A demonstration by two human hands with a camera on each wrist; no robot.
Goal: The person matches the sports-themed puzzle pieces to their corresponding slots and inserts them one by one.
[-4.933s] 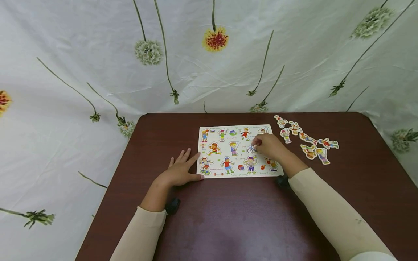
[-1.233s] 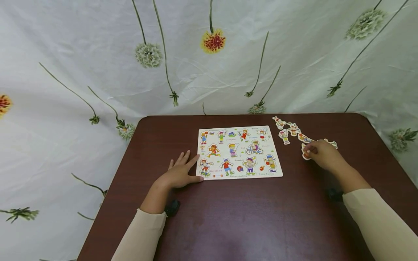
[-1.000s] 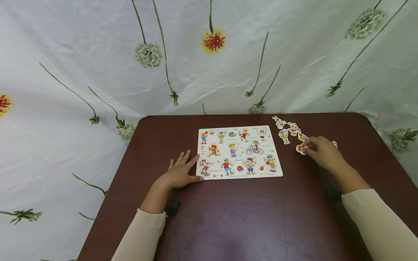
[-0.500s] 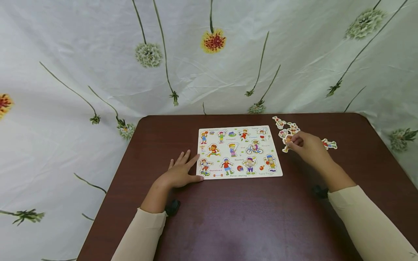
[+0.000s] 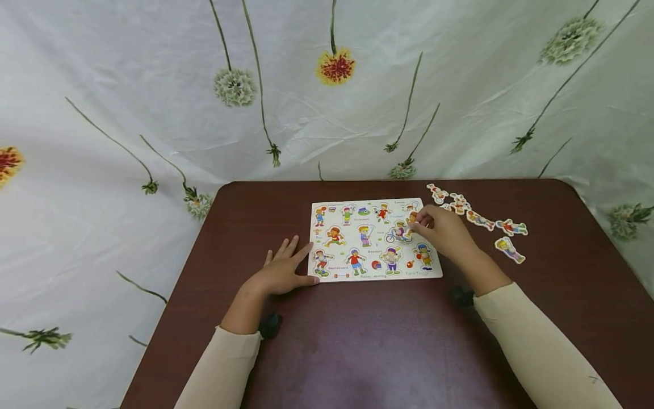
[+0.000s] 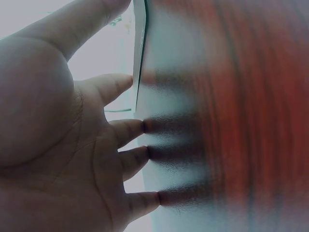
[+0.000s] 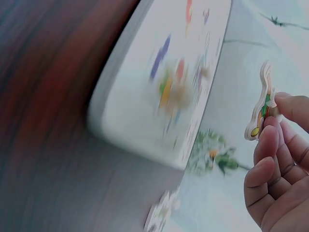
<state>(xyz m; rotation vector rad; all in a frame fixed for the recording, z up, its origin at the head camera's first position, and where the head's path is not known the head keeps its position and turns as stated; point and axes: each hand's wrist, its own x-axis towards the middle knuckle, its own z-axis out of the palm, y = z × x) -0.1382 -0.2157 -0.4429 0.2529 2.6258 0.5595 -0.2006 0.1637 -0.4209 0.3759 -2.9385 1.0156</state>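
Note:
A white puzzle board (image 5: 351,230) printed with sports figures lies on the dark table. My left hand (image 5: 278,272) rests at its left side, fingers spread. In the left wrist view, the thumb and index finger of the left hand (image 6: 53,121) touch the board edge (image 6: 139,53), and the other fingertips touch the tabletop. My right hand (image 5: 445,233) pinches a figure-shaped puzzle piece (image 5: 413,218) above the board's right side, near the bicycle figure. In the right wrist view, this puzzle piece (image 7: 263,104) is held between thumb and fingers, apart from the board (image 7: 125,116).
Several loose puzzle pieces (image 5: 480,220) lie right of the board, partly hidden by the right hand at one spot. One piece (image 5: 509,250) lies nearer the front. A white floral cloth (image 5: 286,102) hangs behind the table (image 5: 347,341).
My right hand has picked up a puzzle piece from the loose group and carried it left, over the board. The bicycle figure is now in the board. My left hand has stayed put.

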